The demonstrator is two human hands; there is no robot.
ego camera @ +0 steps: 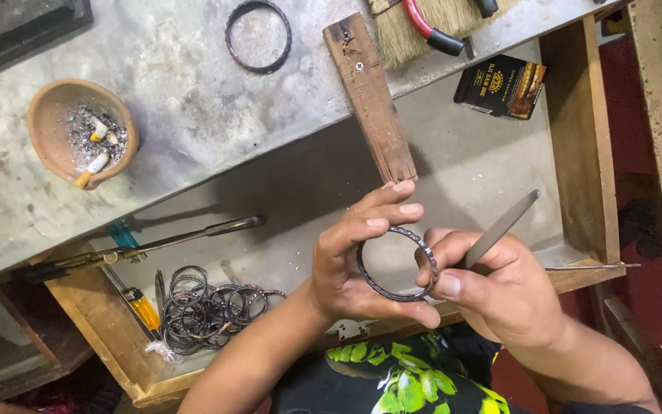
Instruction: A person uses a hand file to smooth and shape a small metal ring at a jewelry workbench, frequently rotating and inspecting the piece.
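At centre frame our left hand (362, 261) pinched the bangle (397, 264) in closed fingers; our right hand (499, 287) gripped the file (503, 228). A slip could have scratched a fingertip.

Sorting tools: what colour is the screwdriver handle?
Orange-yellow handle, clearest in the head view.

left hand (362, 257): forearm rising from lower left, palm turned inward, fingers curled in an open arc, thumb stretched below toward the right. right hand (499, 287): forearm from lower right, fingers folded in a pinch, thumb pressed forward, touching left thumb tip
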